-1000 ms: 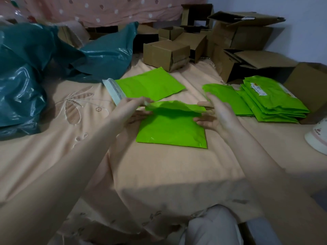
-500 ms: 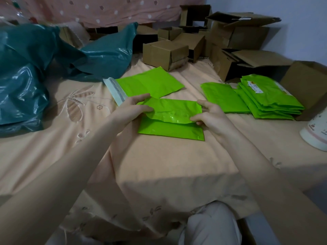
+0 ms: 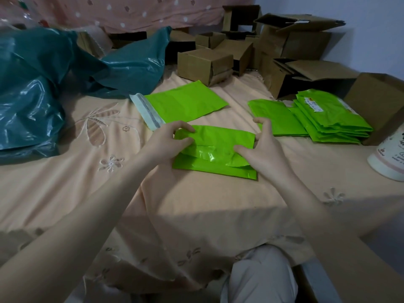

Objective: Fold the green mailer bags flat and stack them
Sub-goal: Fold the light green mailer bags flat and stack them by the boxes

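At the far left a heap of dark teal plastic bags [image 3: 32,95] lies on the peach embroidered bedsheet [image 3: 87,182] that covers the bed. To their right, an unfolded green mailer [image 3: 185,103] lies flat on the sheet, its white adhesive strip [image 3: 146,111] on the left end, toward the teal bags. Just in front of it the left hand [image 3: 168,141] rests on the left end of a folded green mailer [image 3: 215,158], its fingers [image 3: 185,129] curled and pinching the turned-down top flap at that corner. This mailer lies on the sheet in the middle of the view, folded over on itself, the glossy flap wrinkled and not fully flat. The right hand [image 3: 264,149] holds the right end, thumb pressed on the flap and the other fingers curled round the far right edge. Behind the hands stand several small cardboard boxes [image 3: 205,62], some open. Further right a single folded mailer [image 3: 275,117] lies beside and partly under a stack of folded mailers [image 3: 332,119], the top one bearing a white label. An open cardboard box [image 3: 380,101] lies just beside the stack, and a white container [image 3: 389,154] sits at the right edge.
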Tool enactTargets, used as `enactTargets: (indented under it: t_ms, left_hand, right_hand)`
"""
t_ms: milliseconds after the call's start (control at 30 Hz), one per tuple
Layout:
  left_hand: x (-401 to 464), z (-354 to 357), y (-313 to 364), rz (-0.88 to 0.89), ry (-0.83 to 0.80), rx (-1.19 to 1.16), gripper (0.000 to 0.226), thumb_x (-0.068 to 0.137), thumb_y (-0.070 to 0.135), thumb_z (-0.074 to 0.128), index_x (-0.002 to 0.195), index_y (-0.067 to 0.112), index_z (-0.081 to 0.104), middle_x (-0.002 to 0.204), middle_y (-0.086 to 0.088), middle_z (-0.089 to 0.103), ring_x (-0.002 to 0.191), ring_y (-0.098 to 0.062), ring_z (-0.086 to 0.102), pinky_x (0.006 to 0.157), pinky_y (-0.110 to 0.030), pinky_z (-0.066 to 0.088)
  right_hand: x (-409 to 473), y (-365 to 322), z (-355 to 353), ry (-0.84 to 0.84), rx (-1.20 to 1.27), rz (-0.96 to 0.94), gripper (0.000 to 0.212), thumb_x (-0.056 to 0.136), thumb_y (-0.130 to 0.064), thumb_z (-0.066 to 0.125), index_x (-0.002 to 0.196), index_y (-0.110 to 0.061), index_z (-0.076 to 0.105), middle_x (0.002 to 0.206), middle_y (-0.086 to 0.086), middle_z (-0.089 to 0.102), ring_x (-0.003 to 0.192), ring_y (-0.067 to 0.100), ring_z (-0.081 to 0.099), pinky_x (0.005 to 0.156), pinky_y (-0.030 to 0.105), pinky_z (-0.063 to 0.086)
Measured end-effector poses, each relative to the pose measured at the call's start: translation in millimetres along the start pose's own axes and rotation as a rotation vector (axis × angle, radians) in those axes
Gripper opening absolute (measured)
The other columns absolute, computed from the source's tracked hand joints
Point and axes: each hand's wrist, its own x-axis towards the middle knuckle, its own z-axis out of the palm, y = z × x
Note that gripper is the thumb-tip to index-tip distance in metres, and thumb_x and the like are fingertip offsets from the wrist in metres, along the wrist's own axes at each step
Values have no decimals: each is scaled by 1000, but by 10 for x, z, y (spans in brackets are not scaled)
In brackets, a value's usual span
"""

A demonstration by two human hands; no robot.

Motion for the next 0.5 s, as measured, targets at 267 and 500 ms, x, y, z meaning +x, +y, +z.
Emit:
enactTargets:
  t_ms: [267,500]
  left_hand:
    - [-87,62,37,-43,2,-110,12,83,19,65,92,28,68,65,4,46,62,-10,40,57,-22,34]
    - [45,108,-13,-9,93,-137,17,90,22,59,101,23,71,88,4,65,81,-6,52,66,-11,39]
  right_hand:
    - [-98,179,70,30,125,23,49,63,-36,58,97,-45,24,67,-4,53,80,32,61,78,55,49]
    - [183,141,152,97,59,-41,50,74,-30,64,111,-26,30,68,-14,42,88,35,60,81,51,48]
